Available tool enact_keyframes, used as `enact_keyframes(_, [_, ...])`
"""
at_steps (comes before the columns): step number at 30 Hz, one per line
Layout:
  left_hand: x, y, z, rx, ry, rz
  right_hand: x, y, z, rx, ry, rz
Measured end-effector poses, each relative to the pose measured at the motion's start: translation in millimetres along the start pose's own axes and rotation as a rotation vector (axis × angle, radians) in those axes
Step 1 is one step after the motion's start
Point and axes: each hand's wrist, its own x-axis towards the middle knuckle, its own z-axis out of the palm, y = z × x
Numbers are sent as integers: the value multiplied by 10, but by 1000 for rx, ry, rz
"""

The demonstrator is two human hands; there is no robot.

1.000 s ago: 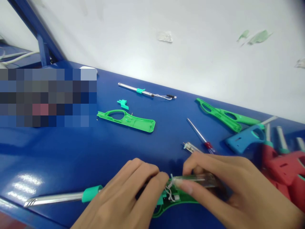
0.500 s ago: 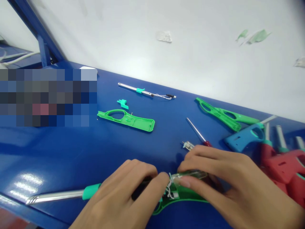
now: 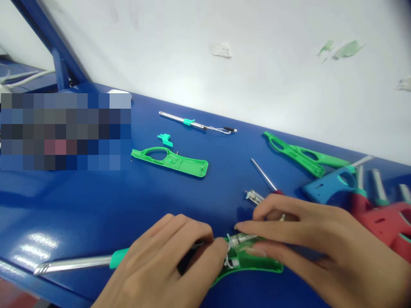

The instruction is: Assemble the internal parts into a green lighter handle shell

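My left hand (image 3: 163, 256) is closed around an open green lighter half-shell (image 3: 271, 267), which lies low in front of me. A silver lighter tube (image 3: 77, 265) with a teal collar (image 3: 118, 258) sticks out to the left of that hand. Inside the shell sits a clear fuel tank (image 3: 242, 240), with white wires (image 3: 227, 260) beside its end. My right hand (image 3: 314, 235) has its thumb and fingers at the sides of the tank. Just beyond the right fingers lie another clear tank (image 3: 254, 196) and a screwdriver (image 3: 263, 174), its red handle partly hidden.
Farther back on the blue table (image 3: 128, 205) lie a green half-shell (image 3: 192, 167), a small teal part (image 3: 166, 140) and a metal tube with wires (image 3: 178, 117). At right are another green shell (image 3: 308, 160), a blue lighter (image 3: 330, 186) and red lighters (image 3: 375, 220). A white wall stands behind.
My right hand has shifted slightly right and its index finger has lifted and straightened, so more of the tank and shell shows. My left hand stays nearly in place.
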Motion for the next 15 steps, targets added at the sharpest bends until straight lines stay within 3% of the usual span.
enact_keyframes(6, [47,18,2,4,38,-14,15,-113,-75,39,-104,-65])
enact_keyframes(15, [73,30,1,8,31,0,-12,-119,-4,-107,-64,-109])
